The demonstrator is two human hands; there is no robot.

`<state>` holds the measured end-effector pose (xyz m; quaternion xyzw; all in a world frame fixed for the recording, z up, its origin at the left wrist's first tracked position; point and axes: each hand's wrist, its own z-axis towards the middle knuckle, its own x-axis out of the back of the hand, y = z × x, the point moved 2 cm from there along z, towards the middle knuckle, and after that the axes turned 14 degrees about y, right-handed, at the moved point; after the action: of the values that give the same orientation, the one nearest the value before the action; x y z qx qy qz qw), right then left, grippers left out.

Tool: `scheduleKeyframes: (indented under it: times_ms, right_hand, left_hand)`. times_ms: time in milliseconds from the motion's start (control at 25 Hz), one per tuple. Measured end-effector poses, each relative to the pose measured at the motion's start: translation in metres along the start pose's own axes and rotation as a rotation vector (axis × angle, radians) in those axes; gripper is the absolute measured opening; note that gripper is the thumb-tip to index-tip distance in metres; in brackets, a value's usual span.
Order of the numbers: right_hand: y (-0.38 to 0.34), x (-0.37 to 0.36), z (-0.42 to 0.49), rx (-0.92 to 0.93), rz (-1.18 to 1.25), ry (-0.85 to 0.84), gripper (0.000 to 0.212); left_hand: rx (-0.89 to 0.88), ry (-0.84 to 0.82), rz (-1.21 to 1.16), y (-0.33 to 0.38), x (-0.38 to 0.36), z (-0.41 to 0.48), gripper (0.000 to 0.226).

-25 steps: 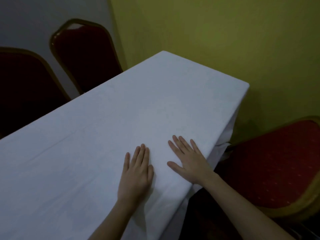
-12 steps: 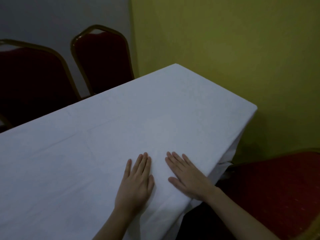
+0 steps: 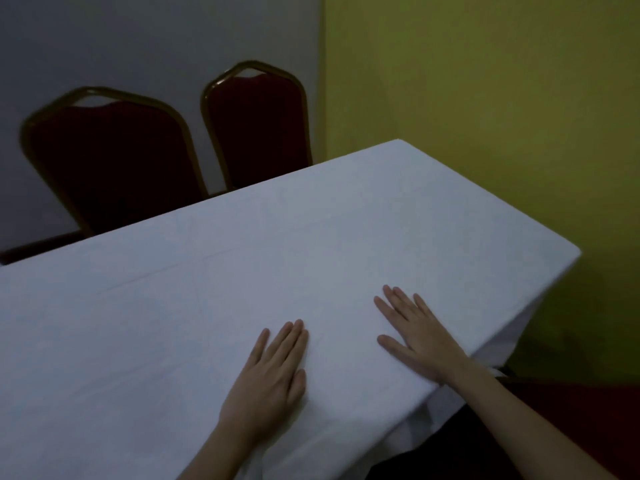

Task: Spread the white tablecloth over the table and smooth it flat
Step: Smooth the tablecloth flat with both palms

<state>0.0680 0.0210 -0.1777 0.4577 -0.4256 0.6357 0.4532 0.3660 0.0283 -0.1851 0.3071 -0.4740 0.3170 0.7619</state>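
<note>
The white tablecloth (image 3: 311, 244) covers the whole tabletop and hangs over the near edge and the right end. A faint crease runs across its left half. My left hand (image 3: 268, 379) lies palm down on the cloth near the front edge, fingers straight and together. My right hand (image 3: 420, 336) presses flat on the cloth a little farther right, close to the near edge, fingers slightly spread. Neither hand holds any fabric.
Two red chairs with gold frames (image 3: 107, 157) (image 3: 258, 123) stand behind the table against a grey wall. A yellow wall (image 3: 485, 81) runs along the table's right end. Part of a red chair seat (image 3: 588, 420) shows at the lower right beside my right forearm.
My two hands have slid apart on the cloth, the right one moving toward the table's right end. The view has swung left, so both far chairs show more fully.
</note>
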Motion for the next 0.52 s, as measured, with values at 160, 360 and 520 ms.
scheduleKeyframes:
  times_ms: [160,360,520]
  right_hand:
    - [-0.001,-0.008,-0.011,0.041,0.039,0.069,0.068]
    - [-0.004,-0.009,0.000,0.373,0.055,-0.015,0.062]
    - [-0.003,-0.008,0.031,0.678,0.107,-0.174,0.073]
  left_hand:
    - [0.087,0.023,0.004,0.017,0.006,0.014,0.041]
    - [0.431,0.151,0.049,0.036,-0.027,0.080,0.046]
    - [0.621,0.134,0.156,0.026,-0.042,0.074,0.065]
